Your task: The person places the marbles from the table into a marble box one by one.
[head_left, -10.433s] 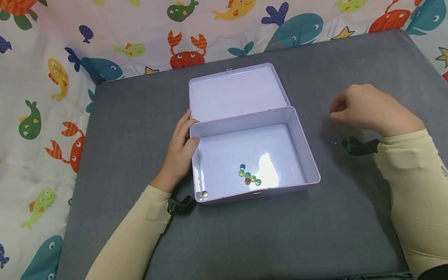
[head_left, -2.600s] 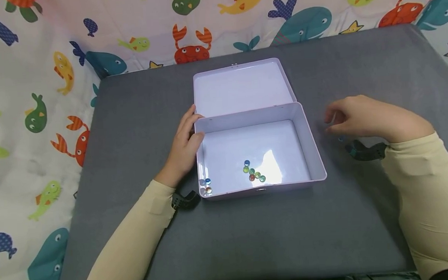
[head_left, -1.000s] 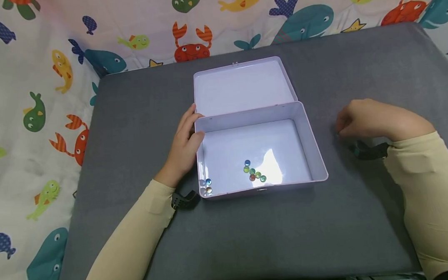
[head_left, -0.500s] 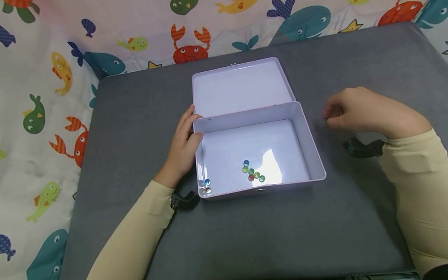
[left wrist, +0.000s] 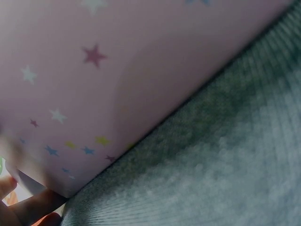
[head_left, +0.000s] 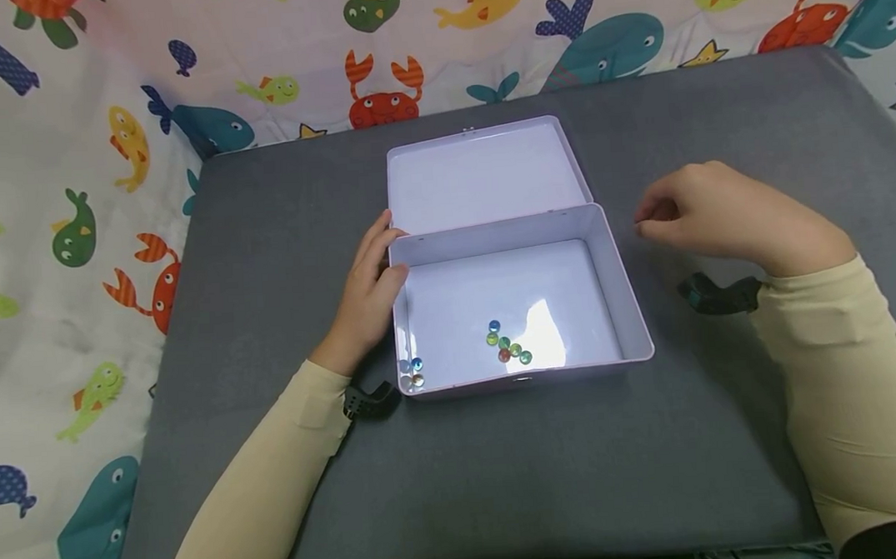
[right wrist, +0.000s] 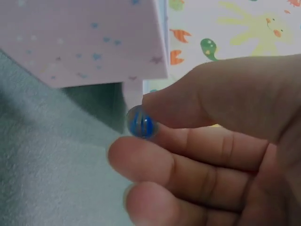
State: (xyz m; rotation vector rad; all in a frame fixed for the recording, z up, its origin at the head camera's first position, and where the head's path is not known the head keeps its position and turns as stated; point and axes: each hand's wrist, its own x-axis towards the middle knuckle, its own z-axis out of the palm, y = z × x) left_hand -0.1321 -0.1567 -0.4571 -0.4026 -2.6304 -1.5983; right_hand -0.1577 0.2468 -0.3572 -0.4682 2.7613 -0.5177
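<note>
A pale lilac box (head_left: 620,293) lies with its lid (head_left: 481,174) laid back on the grey table. My left hand (head_left: 362,304) holds the box's left back corner, thumb over the rim. To the right of the box, my right hand (head_left: 738,217) is raised over the table. In the right wrist view it pinches a blue-striped glass marble (right wrist: 142,123) by its thumb, other fingers loosely bent below. Several marbles, one of them red (head_left: 504,355), cluster on the box floor. A blue marble (head_left: 417,363) and a brownish one (head_left: 418,380) sit in the front left corner.
The grey tabletop (head_left: 547,475) spreads around the box. A curtain (head_left: 287,36) printed with sea animals hangs along the back and left. Stars decorate the box's outer wall (left wrist: 108,84). Dark straps (head_left: 371,402) sit at both wrists.
A blue marble appeared in the box's front left corner. My right hand picked the last visible marble off the table at right, then rose and moved leftwards. The left hand stayed put.
</note>
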